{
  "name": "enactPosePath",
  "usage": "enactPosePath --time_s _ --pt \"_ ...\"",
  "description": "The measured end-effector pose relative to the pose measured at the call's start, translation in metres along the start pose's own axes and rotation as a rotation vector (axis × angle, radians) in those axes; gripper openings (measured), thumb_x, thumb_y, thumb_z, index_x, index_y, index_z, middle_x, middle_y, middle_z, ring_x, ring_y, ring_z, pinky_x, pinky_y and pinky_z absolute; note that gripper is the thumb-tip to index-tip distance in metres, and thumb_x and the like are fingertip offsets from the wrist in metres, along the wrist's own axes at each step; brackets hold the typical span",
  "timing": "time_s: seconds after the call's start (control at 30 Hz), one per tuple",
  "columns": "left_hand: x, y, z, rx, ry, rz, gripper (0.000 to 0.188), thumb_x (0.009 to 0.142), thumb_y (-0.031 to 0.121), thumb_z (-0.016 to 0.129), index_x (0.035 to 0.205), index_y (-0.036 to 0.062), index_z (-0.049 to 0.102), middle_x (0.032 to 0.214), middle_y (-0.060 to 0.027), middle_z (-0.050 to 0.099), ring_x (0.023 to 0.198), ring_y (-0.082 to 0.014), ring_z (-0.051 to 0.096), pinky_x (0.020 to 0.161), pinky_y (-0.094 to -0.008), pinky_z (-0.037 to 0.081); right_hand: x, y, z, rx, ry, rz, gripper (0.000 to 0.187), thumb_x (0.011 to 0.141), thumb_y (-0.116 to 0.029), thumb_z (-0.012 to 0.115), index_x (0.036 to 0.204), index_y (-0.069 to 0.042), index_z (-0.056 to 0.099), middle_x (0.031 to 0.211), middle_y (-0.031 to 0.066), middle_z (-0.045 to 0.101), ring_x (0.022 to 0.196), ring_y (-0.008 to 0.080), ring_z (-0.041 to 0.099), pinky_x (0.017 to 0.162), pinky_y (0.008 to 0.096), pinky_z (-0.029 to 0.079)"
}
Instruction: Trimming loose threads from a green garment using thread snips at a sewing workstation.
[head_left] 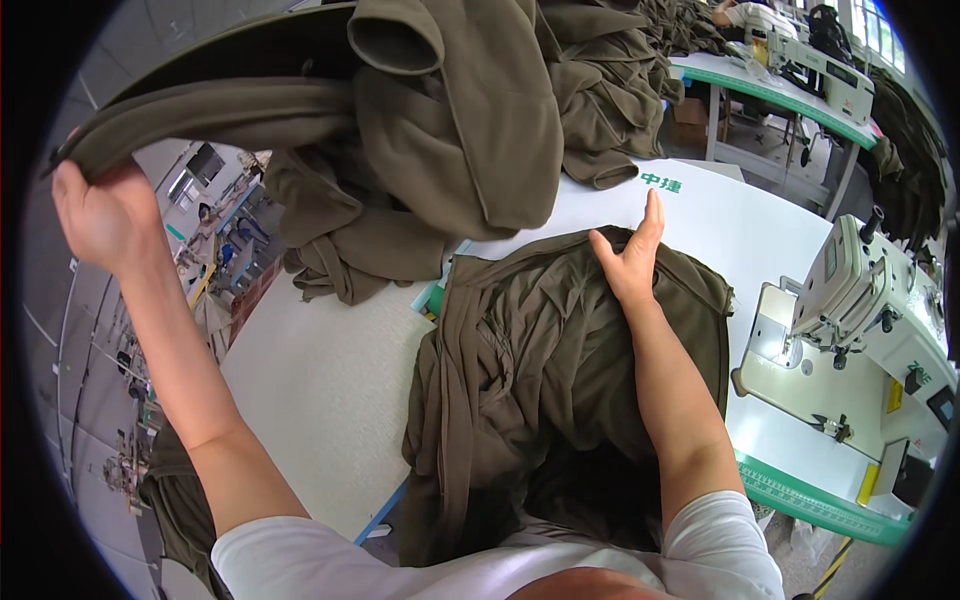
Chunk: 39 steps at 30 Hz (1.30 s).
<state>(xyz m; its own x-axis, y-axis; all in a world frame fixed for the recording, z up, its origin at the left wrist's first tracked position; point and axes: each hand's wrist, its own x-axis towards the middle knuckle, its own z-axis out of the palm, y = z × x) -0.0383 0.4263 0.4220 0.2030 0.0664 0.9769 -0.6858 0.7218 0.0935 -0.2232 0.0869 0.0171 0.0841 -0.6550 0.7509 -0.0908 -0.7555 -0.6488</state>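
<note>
Left hand (108,215): raised at the far left, closed on the edge of a brown-green garment (455,130); fingertips partly hidden by cloth. Garment: stretched from that hand across the upper left, above the table, with a round cuff-like opening; top cut off by the picture's edge; its boundary with the cloth pile (610,95) behind hard to make out. Right hand (635,255): open, thumb apart from the fingers, over a second garment (540,310); whether the palm touches cannot be told. Second garment: bunched at the table's near edge, in front of the person; lower folds lost in shadow. Table (320,370): pale, partly covered. Sewing machine (850,280): white, at right, end cut off by the dark rim. Co-worker (765,18): top right, mostly out of view.
</note>
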Motion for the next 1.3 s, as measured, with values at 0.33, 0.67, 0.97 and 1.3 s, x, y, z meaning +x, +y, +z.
enactPosePath --time_s 0.33,0.67,0.97,1.3 --pt "-0.155 -0.016 0.022 0.130 -0.512 -0.405 0.018 0.099 0.015 0.042 0.107 0.0007 0.051 0.110 -0.0123 0.054 0.101 -0.0184 0.050 0.095 -0.0301 0.037 -0.006 -0.007 -0.001 0.133 -0.087 -0.026 0.096 0.069 -0.016 0.073 0.146 -0.002 0.017 0.142 0.0189 0.029 0.122 0.0326 0.041 0.104 0.0411 0.034" --pt "-0.269 -0.034 0.107 0.107 -1.289 -0.093 0.026 0.076 0.007 0.067 0.100 0.0037 0.058 0.100 -0.0126 0.060 0.082 -0.0307 0.058 0.073 -0.0391 0.048 -0.041 -0.094 -0.011 0.649 -0.456 -0.389 0.092 0.065 -0.024 0.081 0.140 -0.003 0.031 0.130 0.0198 0.044 0.114 0.0334 0.047 0.098 0.0409 0.040" --pt "-0.273 -0.061 0.131 0.022 -1.253 -0.167 0.028 0.078 0.013 0.068 0.102 0.0044 0.058 0.102 -0.0113 0.060 0.089 -0.0299 0.058 0.080 -0.0371 0.049 -0.027 -0.093 -0.015 0.774 -0.533 -0.033 0.044 0.075 -0.015 0.074 0.114 -0.004 0.058 0.112 0.0133 0.057 0.097 0.0292 0.056 0.085 0.0358 0.047" --pt "-0.262 -0.221 0.071 1.413 -1.449 0.111 0.057 0.075 0.031 0.072 0.128 0.0262 0.051 0.126 -0.0068 0.049 0.117 -0.0359 0.047 0.096 -0.0652 0.033 -0.040 -0.117 -0.022 0.983 -0.870 0.440 0.023 0.080 -0.007 0.068 0.100 0.000 0.058 0.089 0.0095 0.060 0.083 0.0184 0.057 0.079 0.0306 0.045"
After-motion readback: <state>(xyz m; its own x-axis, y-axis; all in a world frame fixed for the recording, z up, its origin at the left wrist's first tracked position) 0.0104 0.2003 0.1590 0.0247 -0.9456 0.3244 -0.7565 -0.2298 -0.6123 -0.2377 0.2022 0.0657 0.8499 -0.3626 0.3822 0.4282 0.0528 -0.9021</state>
